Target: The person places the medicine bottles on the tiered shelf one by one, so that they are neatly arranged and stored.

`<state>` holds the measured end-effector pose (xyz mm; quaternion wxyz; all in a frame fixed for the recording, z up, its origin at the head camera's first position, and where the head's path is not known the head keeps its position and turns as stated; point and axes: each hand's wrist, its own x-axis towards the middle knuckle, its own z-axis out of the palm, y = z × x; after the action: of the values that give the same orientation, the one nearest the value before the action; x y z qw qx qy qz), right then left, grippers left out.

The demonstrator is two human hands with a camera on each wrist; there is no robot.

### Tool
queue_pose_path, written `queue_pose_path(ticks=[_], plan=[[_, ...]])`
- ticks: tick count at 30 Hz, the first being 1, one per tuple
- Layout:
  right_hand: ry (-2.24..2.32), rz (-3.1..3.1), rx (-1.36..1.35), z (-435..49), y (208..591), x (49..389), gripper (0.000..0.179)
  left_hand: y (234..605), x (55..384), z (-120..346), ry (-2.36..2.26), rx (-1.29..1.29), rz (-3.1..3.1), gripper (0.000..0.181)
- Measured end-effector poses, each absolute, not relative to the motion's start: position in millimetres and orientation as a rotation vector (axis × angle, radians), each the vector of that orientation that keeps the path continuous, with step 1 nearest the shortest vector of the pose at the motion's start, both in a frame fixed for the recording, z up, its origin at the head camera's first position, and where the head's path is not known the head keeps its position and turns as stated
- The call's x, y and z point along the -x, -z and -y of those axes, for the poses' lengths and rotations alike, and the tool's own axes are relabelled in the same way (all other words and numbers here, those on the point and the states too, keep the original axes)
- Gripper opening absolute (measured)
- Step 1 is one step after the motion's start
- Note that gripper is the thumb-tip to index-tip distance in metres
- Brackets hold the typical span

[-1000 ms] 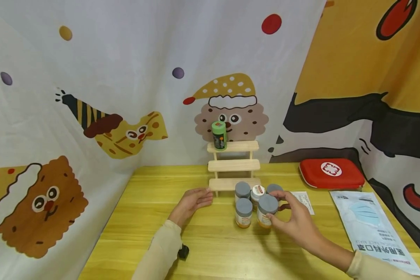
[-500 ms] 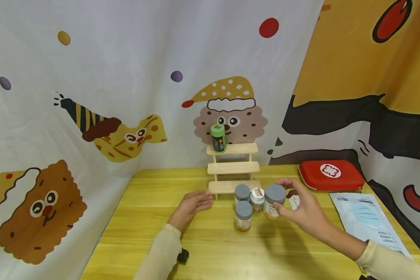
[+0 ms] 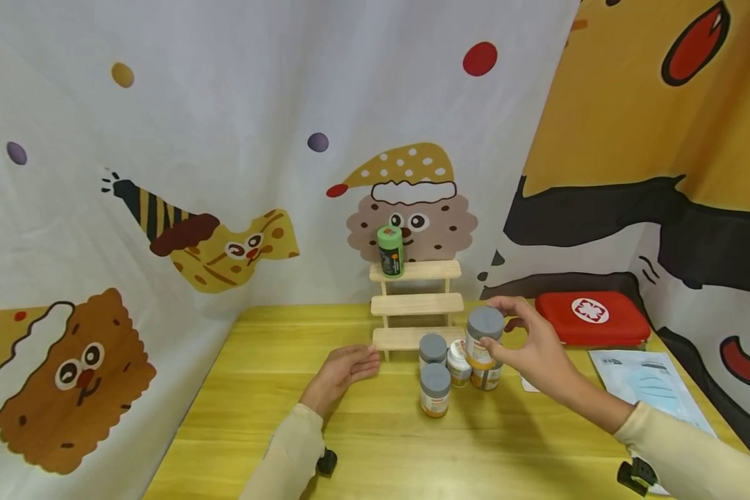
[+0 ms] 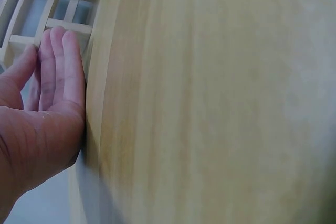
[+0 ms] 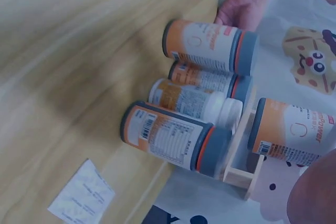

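My right hand (image 3: 540, 354) pinches a grey-lidded pill bottle (image 3: 482, 340) between thumb and fingers. In the right wrist view this bottle (image 5: 291, 129) is off the table, above the others. Below it stand a white-capped bottle (image 3: 459, 364) and more grey-lidded bottles: one at the right (image 3: 487, 377), one behind (image 3: 433, 347), one in front (image 3: 435, 392). My left hand (image 3: 344, 368) rests on its edge on the table, fingers straight, fingertips at the left end of a three-step wooden rack (image 3: 417, 303). A green-lidded bottle (image 3: 390, 251) stands on the top step.
A red first-aid case (image 3: 590, 319) lies at the back right, with a face-mask packet (image 3: 653, 389) in front of it. A small printed paper slip (image 5: 83, 195) lies right of the bottles. A patterned curtain (image 3: 225, 139) hangs behind the table.
The right hand has carried its bottle from the front right of the group, first rightward, then up and back toward the rack. The left hand has stayed beside the rack.
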<state>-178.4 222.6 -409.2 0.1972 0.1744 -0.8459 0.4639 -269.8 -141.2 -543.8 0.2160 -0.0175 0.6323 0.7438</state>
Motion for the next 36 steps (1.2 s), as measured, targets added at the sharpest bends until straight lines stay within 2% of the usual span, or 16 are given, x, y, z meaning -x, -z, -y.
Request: queue_pose_path(ticks=[18,36], plan=[[-1.430,2.370,-0.604,-203.7,393.7,228.7,0.053,544.8,270.9,138.2,-2.091,0.110,-1.739,0.040],[-1.566,2.300,-0.488,-186.9,387.7,271.8,0.056,543.6,271.6,137.1,-2.093,0.132,-1.747,0.039]])
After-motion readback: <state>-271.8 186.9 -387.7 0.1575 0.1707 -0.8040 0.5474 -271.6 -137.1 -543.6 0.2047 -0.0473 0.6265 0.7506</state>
